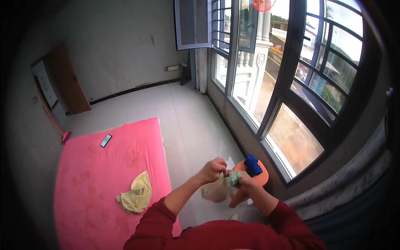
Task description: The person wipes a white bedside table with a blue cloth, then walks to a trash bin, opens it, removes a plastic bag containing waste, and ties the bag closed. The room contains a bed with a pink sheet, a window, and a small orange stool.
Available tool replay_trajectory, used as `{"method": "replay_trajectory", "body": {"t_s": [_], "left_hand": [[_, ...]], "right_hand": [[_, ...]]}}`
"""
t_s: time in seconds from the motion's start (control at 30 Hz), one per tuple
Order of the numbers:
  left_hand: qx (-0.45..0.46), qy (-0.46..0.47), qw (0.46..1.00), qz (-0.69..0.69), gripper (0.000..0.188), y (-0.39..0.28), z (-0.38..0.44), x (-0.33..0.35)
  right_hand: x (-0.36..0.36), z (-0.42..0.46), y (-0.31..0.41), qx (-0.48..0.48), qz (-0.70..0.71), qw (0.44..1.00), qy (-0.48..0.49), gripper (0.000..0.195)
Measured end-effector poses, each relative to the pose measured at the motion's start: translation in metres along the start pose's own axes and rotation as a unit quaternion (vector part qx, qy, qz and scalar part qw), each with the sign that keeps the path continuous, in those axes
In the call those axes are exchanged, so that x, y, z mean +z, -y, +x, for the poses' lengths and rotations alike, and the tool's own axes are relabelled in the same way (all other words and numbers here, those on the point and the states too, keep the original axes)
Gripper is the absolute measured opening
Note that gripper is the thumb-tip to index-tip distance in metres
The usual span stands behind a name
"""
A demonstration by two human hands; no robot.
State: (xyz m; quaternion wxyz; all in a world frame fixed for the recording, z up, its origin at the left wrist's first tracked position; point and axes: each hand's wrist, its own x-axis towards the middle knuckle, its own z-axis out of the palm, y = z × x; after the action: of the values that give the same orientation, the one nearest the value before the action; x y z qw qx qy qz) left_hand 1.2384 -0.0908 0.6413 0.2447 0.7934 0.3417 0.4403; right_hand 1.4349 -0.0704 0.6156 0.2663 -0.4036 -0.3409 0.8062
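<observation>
In front of my red-sleeved torso, both hands meet at a crumpled pale green and white plastic bag. My right hand grips the bunched plastic from the right. The fingertips of my left hand are pinched together at its left edge; what exactly lies between them is too small to tell. Below the bunch hangs a blurred, see-through part of the bag, brownish in tone. Just beyond my right hand stands an orange plastic stool with a crumpled dark blue plastic bag on its seat.
To the left is a bed with a pink sheet; a yellow cloth and a phone lie on it. Tall windows line the right side, beside a grey curtain. A broom leans near a brown door.
</observation>
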Motion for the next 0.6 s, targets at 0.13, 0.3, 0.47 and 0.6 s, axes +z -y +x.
{"method": "replay_trajectory", "body": {"t_s": [0.13,0.3,0.47,0.6], "left_hand": [[0.036,-0.001,0.997,0.062,0.018,0.008,-0.007,-0.003],[-0.056,-0.234,0.956,0.167,0.019,-0.019,-0.012,0.018],[-0.092,-0.063,0.982,0.154,0.024,-0.017,-0.046,0.048],[-0.09,-0.087,0.98,0.153,0.022,-0.012,-0.046,0.047]], "right_hand": [[0.012,-0.005,-0.019,0.038,0.032,0.999,-0.006,0.018],[-0.018,0.021,-0.055,-0.094,0.141,0.974,-0.148,0.016],[0.004,0.032,-0.074,-0.068,0.124,0.965,-0.221,0.022],[-0.02,0.065,-0.096,-0.047,0.192,0.963,-0.184,0.025]]}}
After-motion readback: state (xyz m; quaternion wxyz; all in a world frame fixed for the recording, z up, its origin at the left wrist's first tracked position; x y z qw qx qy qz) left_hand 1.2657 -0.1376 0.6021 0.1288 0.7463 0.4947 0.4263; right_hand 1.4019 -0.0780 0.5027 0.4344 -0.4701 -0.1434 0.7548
